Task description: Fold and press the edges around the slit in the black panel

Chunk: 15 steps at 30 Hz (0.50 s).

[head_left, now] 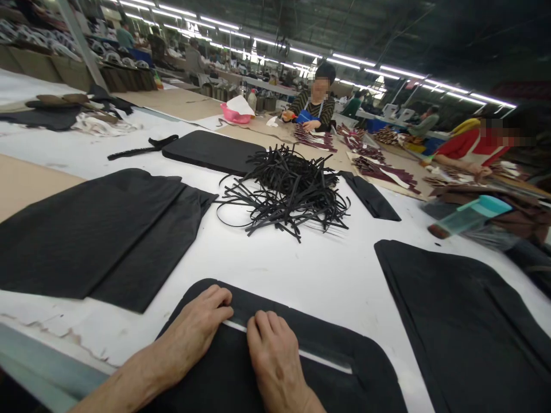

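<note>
A black panel (344, 338) with rounded corners lies in front of me on the white tabletop. A narrow white line (325, 361) runs along it, with a slightly shiny dark band just above; whether it is a strip or a slit I cannot tell. My left hand (202, 321) is closed at the line's left end, thumb and fingers pinched together. Close beside it, my right hand (275, 355) rests on the line with its fingers curled down. What the fingertips hold is hidden. Beyond the panel lies a tangled heap of thin black strips (293, 189).
Folded black fabric pieces (86, 229) lie left, and a black panel (465, 321) right. A black padded slab (210, 149) sits behind. A teal-lidded bottle (469, 215) lies tilted at right. Two co-workers (318, 103) handle maroon pieces across the table; a pink bowl (236, 113) stands nearby.
</note>
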Motion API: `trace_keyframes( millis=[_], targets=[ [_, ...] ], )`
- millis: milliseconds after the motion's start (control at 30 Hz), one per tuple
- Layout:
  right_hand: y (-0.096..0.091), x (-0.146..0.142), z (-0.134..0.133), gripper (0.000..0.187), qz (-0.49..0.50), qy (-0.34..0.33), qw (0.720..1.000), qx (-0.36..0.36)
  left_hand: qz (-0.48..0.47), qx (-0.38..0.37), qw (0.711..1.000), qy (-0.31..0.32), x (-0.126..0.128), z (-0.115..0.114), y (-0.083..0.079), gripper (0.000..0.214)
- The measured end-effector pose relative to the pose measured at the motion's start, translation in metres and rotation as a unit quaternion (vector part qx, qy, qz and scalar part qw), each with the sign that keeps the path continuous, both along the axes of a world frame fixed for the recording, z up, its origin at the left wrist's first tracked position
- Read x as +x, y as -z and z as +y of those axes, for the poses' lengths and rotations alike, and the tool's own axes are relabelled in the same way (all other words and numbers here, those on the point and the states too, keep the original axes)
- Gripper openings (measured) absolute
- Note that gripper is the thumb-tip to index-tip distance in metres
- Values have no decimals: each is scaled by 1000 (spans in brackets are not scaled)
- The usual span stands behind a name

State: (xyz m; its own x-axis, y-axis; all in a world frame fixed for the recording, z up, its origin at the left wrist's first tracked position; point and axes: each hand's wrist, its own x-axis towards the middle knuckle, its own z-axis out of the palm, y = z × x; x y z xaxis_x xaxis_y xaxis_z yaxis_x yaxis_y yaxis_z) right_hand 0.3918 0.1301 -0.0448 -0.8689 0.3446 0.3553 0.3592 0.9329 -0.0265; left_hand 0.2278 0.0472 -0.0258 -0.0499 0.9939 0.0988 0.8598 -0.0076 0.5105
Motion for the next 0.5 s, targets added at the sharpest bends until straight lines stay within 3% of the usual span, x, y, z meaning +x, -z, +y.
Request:
trace_keyframes(
  millis=[200, 367, 500],
  targets=[
    [-2, 1, -1, 24, -10, -7, 1000, 15, -13, -22, 999, 25, -3, 0, -3, 30],
    [-18, 2, 13, 15, -67, -1, 991, -119, 22, -9, 999, 36, -2, 2, 1, 21],
    [-22, 3, 21, 16, -77, 4, 983, -166, 33, 13, 999, 38, -1, 2, 5, 24]
  ],
)
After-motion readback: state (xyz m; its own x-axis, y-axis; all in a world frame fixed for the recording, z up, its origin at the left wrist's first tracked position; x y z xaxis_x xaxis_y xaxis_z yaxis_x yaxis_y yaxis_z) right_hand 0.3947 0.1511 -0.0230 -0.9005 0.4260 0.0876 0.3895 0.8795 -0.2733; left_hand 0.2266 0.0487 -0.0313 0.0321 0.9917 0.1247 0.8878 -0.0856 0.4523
